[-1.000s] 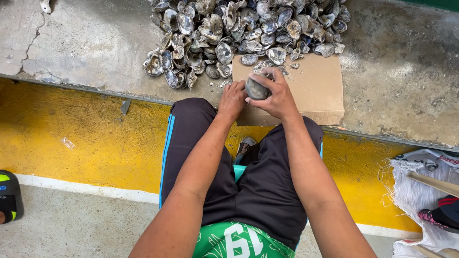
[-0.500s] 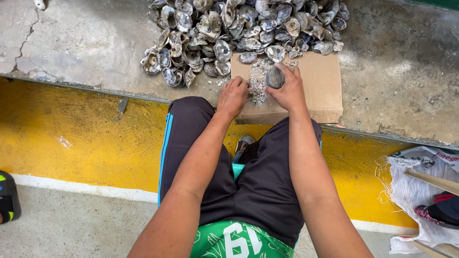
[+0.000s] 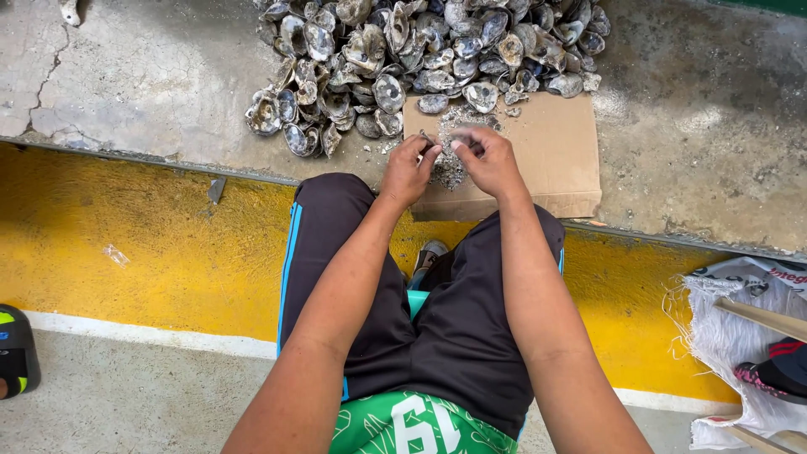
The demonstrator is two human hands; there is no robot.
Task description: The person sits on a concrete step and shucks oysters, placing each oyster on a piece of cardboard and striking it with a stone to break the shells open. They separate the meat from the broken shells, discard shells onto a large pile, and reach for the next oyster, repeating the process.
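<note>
A white sack [image 3: 740, 336] at the right holds a dark, pink-edged item [image 3: 777, 374]. Left hand [image 3: 409, 171] and right hand [image 3: 487, 160] meet over cardboard [image 3: 555, 151], fingers curled, pinching a small shell [image 3: 450, 139] between them, below the shell pile [image 3: 420, 59].

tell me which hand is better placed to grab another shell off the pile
Probably the right hand: it sits nearer the shell pile edge on the cardboard; the left hand is slightly farther back.
</note>
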